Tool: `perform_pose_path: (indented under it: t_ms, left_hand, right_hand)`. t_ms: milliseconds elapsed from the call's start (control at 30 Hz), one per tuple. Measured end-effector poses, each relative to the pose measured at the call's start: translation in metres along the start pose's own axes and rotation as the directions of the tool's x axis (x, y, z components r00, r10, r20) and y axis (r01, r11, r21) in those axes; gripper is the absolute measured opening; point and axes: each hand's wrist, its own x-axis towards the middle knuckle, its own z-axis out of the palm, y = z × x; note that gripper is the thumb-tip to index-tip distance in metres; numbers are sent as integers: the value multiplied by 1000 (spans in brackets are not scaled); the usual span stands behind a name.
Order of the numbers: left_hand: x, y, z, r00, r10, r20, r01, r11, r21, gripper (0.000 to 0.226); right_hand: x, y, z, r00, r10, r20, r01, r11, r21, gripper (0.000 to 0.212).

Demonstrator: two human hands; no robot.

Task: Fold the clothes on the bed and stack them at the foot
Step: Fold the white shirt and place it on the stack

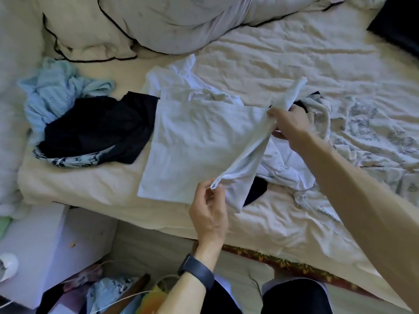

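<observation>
A white T-shirt (195, 141) lies spread on the bed (283, 62), its right side lifted. My left hand (209, 214), with a dark watch on the wrist, pinches the shirt's lower hem corner. My right hand (289, 125) grips the shirt near its sleeve, holding that edge up off the sheet. More white clothing (288, 168) is bunched under the raised edge. A dark garment (99, 128) and a light blue one (56, 91) sit in a pile to the left. A patterned pale garment (367, 130) is on the right.
Pillows and a duvet (158, 21) fill the head of the bed. A white box (45, 252) stands beside the bed at lower left, with cables and bags (127, 293) on the floor. A dark object (399, 26) sits at the top right corner.
</observation>
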Motion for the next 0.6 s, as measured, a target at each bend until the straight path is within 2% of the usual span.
perform_pose_path:
  t_ms: [100, 167, 267, 400, 467, 533, 600]
  left_hand:
    - [40, -32, -49, 956, -273, -104, 259, 957, -130, 7]
    - [69, -58, -82, 921, -359, -151, 348, 933, -94, 9]
    - [116, -94, -126, 889, -423, -174, 437, 898, 50, 17]
    - [154, -129, -166, 860, -507, -47, 499, 820, 281, 8]
    - [164, -138, -176, 855, -518, -20, 498, 810, 309, 6]
    - [172, -142, -182, 842, -538, -22, 519, 800, 300, 1]
    - [174, -145, -187, 820, -572, 1, 540, 775, 329, 5]
  right_hand:
    - [-18, -24, 86, 995, -91, 35, 96, 982, -164, 14]
    - [-26, -28, 154, 982, -159, 101, 184, 928, -326, 11]
    - [-30, -25, 247, 965, -171, 201, 254, 808, -531, 31]
    - [-22, -16, 324, 975, -85, 204, 213, 602, -770, 31]
    - [-19, -14, 344, 981, -71, 179, 190, 522, -831, 27]
    - [-19, -13, 359, 984, -87, 153, 176, 499, -849, 21]
    - [-23, -13, 367, 986, -95, 136, 165, 487, -858, 20]
